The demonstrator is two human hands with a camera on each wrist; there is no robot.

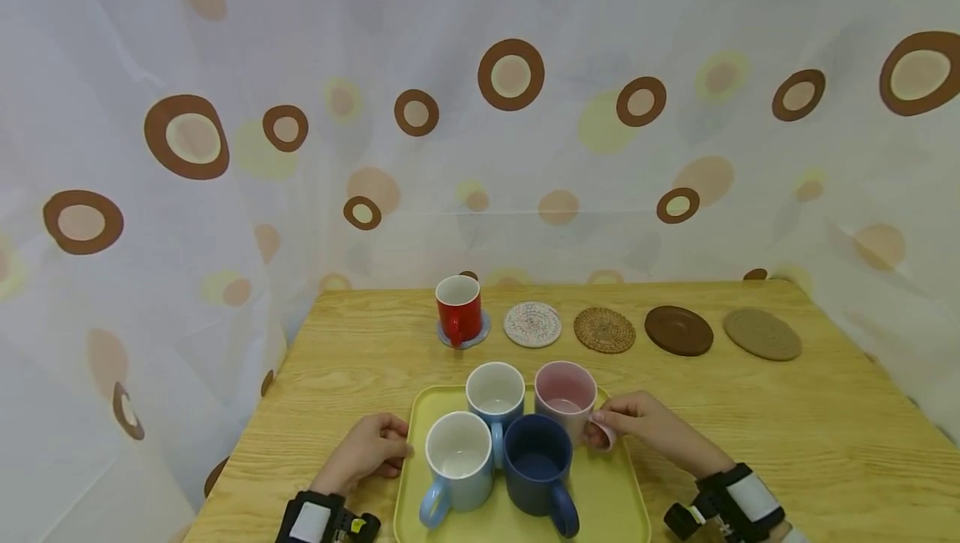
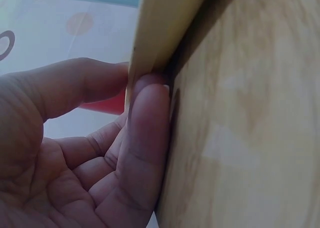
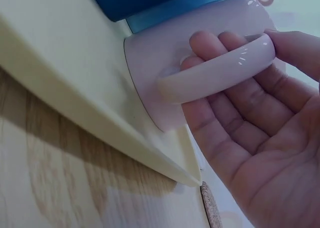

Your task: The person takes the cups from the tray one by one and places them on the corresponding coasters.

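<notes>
My right hand (image 1: 647, 419) grips a glossy pink cylindrical mug (image 1: 566, 403) by its handle (image 3: 225, 74), at one o'clock on a yellow round-cornered tray (image 1: 609, 497); my left hand (image 1: 369, 447) pinches the rim (image 1: 402, 480) at nine.

both arms (image 1: 693, 449) reach forward; the left hand (image 1: 371, 445) pinches with thumb (image 2: 75, 80) and fingers (image 2: 150, 120), the right hand (image 1: 636, 416) has its fingers curled.

From here the pink mug (image 1: 567, 399) is gleaming like glazed ceramic, the yellow tray (image 1: 611, 503) is looking smoothly plastic, the table (image 1: 787, 422) wooden, the woven coaster (image 1: 604, 330) rough.
</notes>
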